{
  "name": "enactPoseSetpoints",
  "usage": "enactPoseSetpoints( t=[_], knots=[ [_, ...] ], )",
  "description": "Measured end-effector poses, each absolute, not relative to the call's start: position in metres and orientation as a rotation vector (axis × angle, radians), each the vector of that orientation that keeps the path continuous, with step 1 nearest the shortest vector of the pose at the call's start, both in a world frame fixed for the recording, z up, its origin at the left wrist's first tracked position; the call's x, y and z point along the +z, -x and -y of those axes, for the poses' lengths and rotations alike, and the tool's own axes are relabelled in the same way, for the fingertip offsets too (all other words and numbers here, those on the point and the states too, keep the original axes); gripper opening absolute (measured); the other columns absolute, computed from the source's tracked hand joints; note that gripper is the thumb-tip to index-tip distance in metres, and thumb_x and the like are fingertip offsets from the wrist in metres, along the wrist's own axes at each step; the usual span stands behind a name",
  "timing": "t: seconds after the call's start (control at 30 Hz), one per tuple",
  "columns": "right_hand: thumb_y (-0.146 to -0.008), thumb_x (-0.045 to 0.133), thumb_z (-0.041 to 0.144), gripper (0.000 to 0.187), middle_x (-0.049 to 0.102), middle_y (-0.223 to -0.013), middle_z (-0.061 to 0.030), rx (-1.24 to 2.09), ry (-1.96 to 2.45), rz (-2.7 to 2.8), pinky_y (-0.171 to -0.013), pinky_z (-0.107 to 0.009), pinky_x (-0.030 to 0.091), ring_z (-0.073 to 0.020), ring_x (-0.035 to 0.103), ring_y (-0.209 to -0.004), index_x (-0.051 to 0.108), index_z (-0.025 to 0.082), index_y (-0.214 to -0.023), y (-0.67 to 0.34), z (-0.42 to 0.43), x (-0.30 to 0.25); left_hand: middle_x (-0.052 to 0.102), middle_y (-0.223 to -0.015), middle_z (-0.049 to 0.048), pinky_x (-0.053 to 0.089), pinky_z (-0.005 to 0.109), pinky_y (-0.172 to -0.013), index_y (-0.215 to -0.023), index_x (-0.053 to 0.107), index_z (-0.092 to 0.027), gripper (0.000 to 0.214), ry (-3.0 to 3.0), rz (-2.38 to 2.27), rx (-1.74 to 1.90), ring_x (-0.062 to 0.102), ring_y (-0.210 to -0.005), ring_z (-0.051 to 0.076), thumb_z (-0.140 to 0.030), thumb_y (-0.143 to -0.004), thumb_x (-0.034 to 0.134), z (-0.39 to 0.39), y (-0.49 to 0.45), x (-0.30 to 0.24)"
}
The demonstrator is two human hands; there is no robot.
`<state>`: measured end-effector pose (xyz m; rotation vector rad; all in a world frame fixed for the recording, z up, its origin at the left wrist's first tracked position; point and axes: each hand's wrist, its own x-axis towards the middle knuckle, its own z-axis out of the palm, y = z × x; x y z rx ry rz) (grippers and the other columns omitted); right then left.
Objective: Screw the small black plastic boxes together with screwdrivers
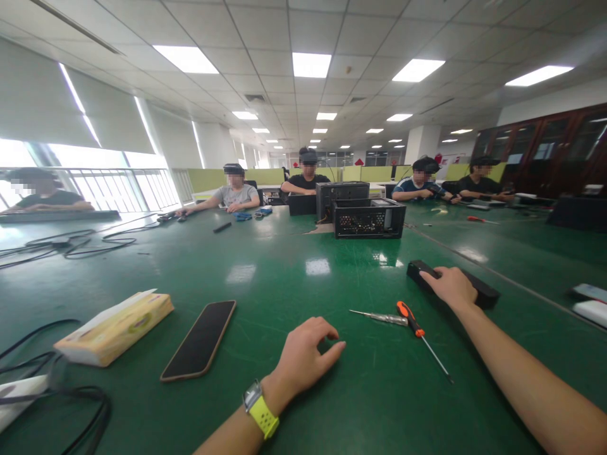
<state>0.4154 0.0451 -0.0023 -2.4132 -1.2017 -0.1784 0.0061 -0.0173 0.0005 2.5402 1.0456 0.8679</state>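
My left hand (307, 354), with a watch on a yellow-green strap (260, 411), rests on the green table. Its fingers are loosely curved, the thumb is apart from them, and nothing is between them. At the right, my right hand (453, 287) grips a long black bar-shaped object (484, 292) from above, thumb on the near side; I cannot tell its exact kind. Between my hands lie an orange-and-black screwdriver (417, 328) and a slim tester-type screwdriver with a clear handle (384, 317). A phone (202, 341) lies face up left of my left hand.
A tissue pack (116, 327) and black cables (85, 392) lie at the left. Open black computer cases (370, 218) stand mid-table. Several people sit across and around the table. A red screwdriver (477, 219) lies farther right, with white items (590, 309) at the right edge.
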Motion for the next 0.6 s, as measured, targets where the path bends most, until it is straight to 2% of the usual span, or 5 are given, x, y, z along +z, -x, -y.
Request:
enactPoseSetpoints(
  t=[0.3, 0.43, 0.6],
  knots=[
    [-0.081, 0.042, 0.073, 0.071, 0.062, -0.121, -0.0182, -0.168, 2.426, 1.195, -0.079, -0.051, 0.054, -0.0401, 0.063, -0.106, 0.068, 0.02, -0.12, -0.4148, -0.0453, -0.002, 0.068, -0.085, 0.0033, 0.047, 0.03, -0.073, -0.086, 0.067, -0.019, 0.009, -2.534, -1.038, 0.864, 0.062, -0.081, 0.02, -0.028, -0.087, 0.065, 0.0151, -0.0066, -0.0019],
    [-0.082, 0.042, 0.072, 0.075, 0.059, -0.128, -0.0188, -0.188, 2.42, 1.207, -0.083, -0.051, 0.053, -0.0391, 0.06, -0.111, 0.061, 0.018, -0.129, -0.4127, -0.0432, -0.0011, 0.068, -0.085, 0.0033, 0.047, 0.03, -0.073, -0.086, 0.067, -0.019, 0.009, -2.53, -1.034, 0.859, 0.062, -0.081, 0.02, -0.027, -0.088, 0.065, 0.0158, -0.0064, -0.0007],
    [-0.086, 0.044, 0.063, 0.062, 0.059, -0.129, -0.0144, -0.201, 2.412, 1.248, -0.085, -0.047, 0.053, -0.0357, 0.061, -0.112, 0.059, 0.024, -0.132, -0.4108, -0.0407, -0.001, 0.068, -0.085, 0.0034, 0.047, 0.03, -0.074, -0.086, 0.067, -0.019, 0.009, -2.529, -1.033, 0.856, 0.062, -0.081, 0.02, -0.027, -0.087, 0.065, 0.0167, -0.0066, 0.0003]
  ],
)
